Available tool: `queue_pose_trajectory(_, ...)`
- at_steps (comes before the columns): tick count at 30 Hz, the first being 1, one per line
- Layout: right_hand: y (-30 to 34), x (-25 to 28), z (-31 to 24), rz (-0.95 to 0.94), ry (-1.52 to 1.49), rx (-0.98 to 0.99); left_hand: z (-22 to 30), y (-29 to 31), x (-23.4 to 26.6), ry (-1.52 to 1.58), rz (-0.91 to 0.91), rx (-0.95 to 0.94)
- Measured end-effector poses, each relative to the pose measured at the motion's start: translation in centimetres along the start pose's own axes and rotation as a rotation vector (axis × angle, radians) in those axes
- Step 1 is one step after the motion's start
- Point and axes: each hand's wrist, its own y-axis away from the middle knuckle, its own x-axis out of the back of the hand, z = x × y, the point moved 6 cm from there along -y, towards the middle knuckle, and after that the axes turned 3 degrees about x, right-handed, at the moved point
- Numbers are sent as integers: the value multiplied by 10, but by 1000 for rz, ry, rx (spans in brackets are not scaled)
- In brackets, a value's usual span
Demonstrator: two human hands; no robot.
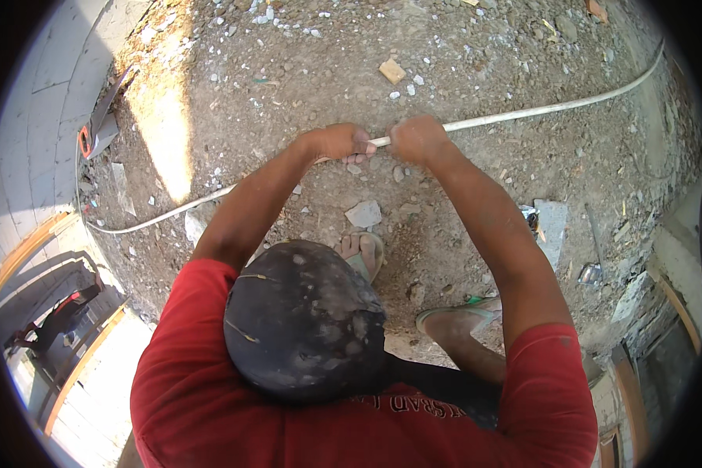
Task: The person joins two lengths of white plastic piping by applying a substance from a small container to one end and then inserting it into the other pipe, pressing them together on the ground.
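A long off-white flexible tube or cable [534, 114] runs across the dirt, bending from the lower left up to the far right. My left hand [343, 143] is closed around it near the middle of the view. Just to the right, my right hand [417, 139] is clenched on it too, knuckles up. Only a short piece shows between the two hands, and it looks pale there. The rest of the gripped part is hidden in my fingers. Part of the line passes behind my left forearm. Whether it is hollow cannot be seen.
My dark-clothed knee [304, 327] and sandalled foot [364, 254] are below the hands. A pale stone [363, 214] lies near that foot. A handsaw [86, 142] with an orange handle rests at left by paving. Right of me lie a grey slab [552, 226] and rubble.
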Motion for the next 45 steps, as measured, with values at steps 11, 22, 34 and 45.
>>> queue_pose_trajectory(11, 10, 18, -3, -217, -34, 14, 15, 18, -14, -482, 441, -192)
queue_pose_trajectory(22, 33, -11, 5, 667, 276, 193, 1, 6, 6, 387, -93, 65)
queue_pose_trajectory(34, 26, -11, 1, 756, 281, 116, -13, 5, 19, 320, -42, 113)
queue_pose_trajectory(45, 24, 0, 4, 726, 251, 97, -17, 22, 23, 497, 53, 122)
